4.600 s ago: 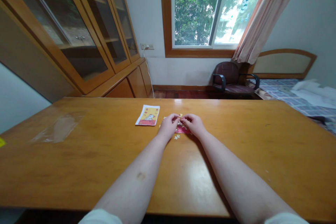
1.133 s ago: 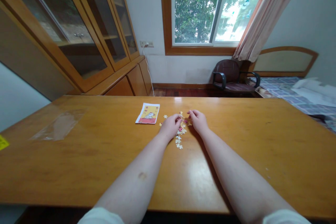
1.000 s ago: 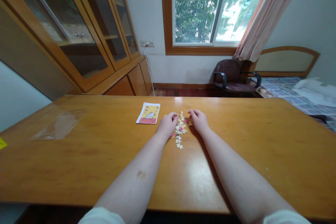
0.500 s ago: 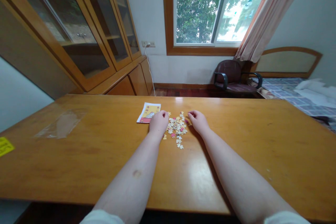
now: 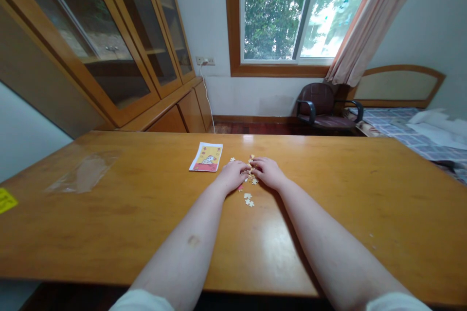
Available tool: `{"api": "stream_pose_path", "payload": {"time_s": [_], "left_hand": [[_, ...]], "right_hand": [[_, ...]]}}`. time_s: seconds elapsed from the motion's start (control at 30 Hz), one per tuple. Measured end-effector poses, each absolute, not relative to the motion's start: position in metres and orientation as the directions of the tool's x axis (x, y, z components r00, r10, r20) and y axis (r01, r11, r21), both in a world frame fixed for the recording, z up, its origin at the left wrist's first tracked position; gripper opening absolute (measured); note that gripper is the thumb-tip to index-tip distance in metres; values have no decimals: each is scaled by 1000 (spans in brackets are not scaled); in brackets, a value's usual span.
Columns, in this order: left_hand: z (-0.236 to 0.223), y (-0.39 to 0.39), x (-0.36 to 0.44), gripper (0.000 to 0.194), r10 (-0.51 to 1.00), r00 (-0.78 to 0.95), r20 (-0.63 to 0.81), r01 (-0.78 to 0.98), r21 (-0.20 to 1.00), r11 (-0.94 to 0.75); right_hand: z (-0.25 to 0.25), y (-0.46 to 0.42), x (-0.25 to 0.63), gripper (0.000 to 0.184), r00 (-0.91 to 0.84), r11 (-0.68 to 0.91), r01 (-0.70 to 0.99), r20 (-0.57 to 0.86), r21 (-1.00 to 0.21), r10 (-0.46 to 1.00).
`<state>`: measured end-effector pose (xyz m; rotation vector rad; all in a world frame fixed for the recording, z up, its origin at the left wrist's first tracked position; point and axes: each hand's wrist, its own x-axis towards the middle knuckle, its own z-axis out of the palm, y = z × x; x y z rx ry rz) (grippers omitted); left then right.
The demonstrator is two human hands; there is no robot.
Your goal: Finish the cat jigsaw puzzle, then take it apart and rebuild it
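A small heap of jigsaw puzzle pieces (image 5: pixel 254 181), mostly pale backs with some pink and yellow ones, lies on the wooden table (image 5: pixel 153 218). My left hand (image 5: pixel 234 175) rests over the heap's left side, fingers stretched and apart on the pieces. From the other side, my right hand (image 5: pixel 267 172) reaches in with its fingers spread on the heap's right edge. Much of the heap is hidden under both hands. A few loose pieces (image 5: pixel 249 201) lie nearer to me. Left of the heap is a picture card (image 5: pixel 207 158) showing a white cartoon figure on yellow and pink.
A crumpled clear plastic bag (image 5: pixel 87 173) lies on the table's left part, with a yellow label (image 5: pixel 6 200) at the left edge. Beyond the table stand a glass-doored cabinet (image 5: pixel 146 53), an armchair (image 5: pixel 317 102) and a bed (image 5: pixel 397 121).
Both hands have moved inward from the heap's sides onto the pieces, and their closed fingers have opened out. The heap is now narrower and mostly covered. The picture card has come fully into view.
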<state>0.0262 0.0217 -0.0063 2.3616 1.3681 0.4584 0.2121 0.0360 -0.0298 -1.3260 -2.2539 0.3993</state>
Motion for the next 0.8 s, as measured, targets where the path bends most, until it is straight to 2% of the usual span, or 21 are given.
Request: {"api": "stream_pose_path", "payload": {"time_s": [0.17,0.3,0.4,0.5,0.67,0.8], "left_hand": [[-8,27,29,25,933,339,117,746,571,-343],[-6,29,28,24,949,234,210,693,650,-314],[-4,30,24,26,956,159,248,647,705,-291],[-2,30,22,28,972,91,218,617,754,-227],[0,28,21,33,979,68,192,607,771,-193],[-1,28,20,36,979,54,195,622,761,-186]], "right_hand": [[-31,39,212,16,-378,454,711,252,-537,891],[-32,40,213,11,-277,385,679,267,-626,923],[-32,40,213,12,-179,342,642,300,-686,937],[-33,41,214,16,-115,332,594,331,-733,937],[-36,42,215,20,-83,324,499,328,-804,941],[-35,43,215,21,-57,305,486,319,-819,946]]}}
